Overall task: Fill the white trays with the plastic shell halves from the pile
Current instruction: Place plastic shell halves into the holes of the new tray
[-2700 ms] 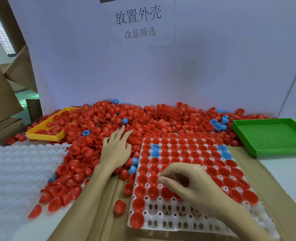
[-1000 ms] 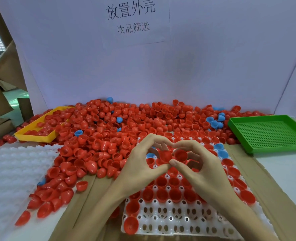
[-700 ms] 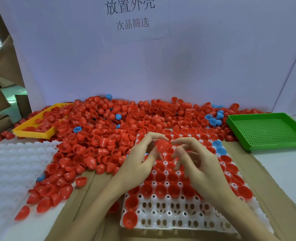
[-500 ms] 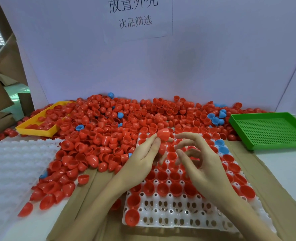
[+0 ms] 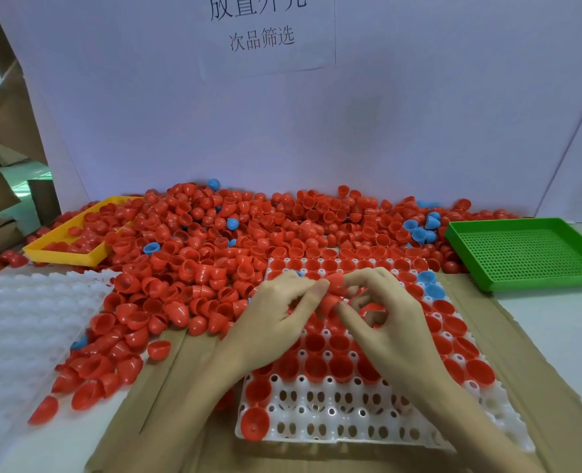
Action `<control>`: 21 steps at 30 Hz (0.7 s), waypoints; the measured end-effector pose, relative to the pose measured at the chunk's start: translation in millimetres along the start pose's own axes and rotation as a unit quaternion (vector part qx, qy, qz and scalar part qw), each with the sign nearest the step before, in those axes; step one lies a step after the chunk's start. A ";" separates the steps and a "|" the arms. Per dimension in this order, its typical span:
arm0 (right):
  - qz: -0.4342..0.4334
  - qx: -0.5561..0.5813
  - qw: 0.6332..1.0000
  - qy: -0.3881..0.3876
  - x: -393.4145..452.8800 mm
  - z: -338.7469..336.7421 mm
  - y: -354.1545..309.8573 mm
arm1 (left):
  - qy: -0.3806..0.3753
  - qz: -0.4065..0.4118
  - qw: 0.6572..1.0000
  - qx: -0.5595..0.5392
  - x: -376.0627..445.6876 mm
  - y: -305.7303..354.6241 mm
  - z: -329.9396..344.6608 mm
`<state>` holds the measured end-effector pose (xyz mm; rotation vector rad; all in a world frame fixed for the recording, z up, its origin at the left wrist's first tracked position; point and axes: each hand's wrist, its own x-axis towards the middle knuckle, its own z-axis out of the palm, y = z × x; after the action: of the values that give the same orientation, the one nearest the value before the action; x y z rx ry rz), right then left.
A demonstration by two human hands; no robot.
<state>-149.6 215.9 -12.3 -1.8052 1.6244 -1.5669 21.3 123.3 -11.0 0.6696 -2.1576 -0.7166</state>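
Observation:
A big pile of red shell halves [image 5: 214, 240], with a few blue ones, covers the table's middle. In front of it lies a white tray [image 5: 334, 421]; its far rows hold shells, its nearest rows are mostly bare holes. Above the tray my left hand [image 5: 276, 319] and my right hand [image 5: 385, 319] meet fingertip to fingertip. Between them are two red shell halves: one [image 5: 335, 283] pinched at the top, another [image 5: 327, 302] just below it. Which hand holds which shell is hard to tell; both hands' fingers touch them.
A second white tray [image 5: 20, 322] lies at the left. A yellow tray [image 5: 68, 257] with red shells stands at the back left, a green perforated tray [image 5: 528, 254] at the right. Brown cardboard [image 5: 166, 387] underlies the work area; a white board closes the back.
My left hand left the pile and joined my right hand above the tray. Both hands now work two red shells between their fingertips, slightly lower than half a second ago.

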 end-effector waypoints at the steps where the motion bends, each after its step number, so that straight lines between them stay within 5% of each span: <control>1: 0.000 0.009 1.000 -0.013 0.3 -1.6 -0.8 | 0.028 0.006 0.999 0.014 1.1 -3.0 -3.1; 5: 0.017 0.034 0.988 -0.148 -4.5 -4.7 -4.8 | 0.103 -0.037 0.994 -0.005 4.7 -12.4 -18.2; 10: -0.005 -0.001 0.956 -0.293 -15.9 3.7 -14.6 | 0.097 -0.059 0.993 0.015 4.2 -21.2 -19.6; 21: -0.034 -0.050 0.938 -0.342 -20.2 4.8 -21.9 | 0.141 -0.078 0.984 0.077 6.5 -29.8 -19.0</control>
<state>-129.4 238.1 -8.2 -2.1415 1.3178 -0.7282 39.3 92.8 -17.1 0.9690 -1.9254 -0.5026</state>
